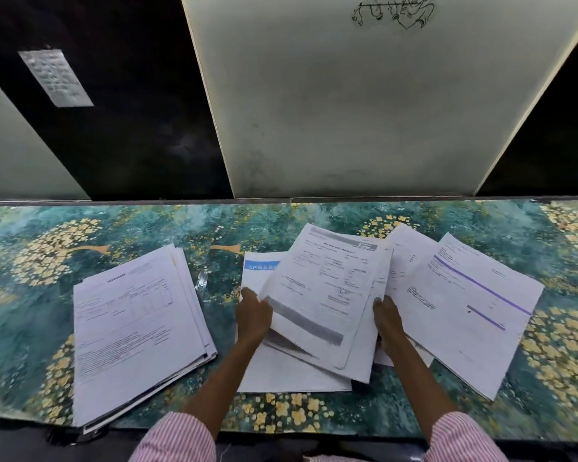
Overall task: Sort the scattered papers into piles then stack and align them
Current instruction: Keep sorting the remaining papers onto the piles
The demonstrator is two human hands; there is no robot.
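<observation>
A loose bundle of printed forms (327, 295) sits tilted in the middle of the table, lifted a little off a sheet with a blue header (261, 265). My left hand (252, 315) grips the bundle's left edge. My right hand (387, 318) holds its right edge. On the left lies a fairly even stack of papers (134, 328). To the right, a sheet with purple lines (464, 308) lies over other loose sheets (404, 248).
The table wears a teal cloth with yellow flowers (64, 248). A wall with pale panels (364, 111) and dark gaps rises right behind its far edge. The stack on the left overhangs the near table edge (90, 428).
</observation>
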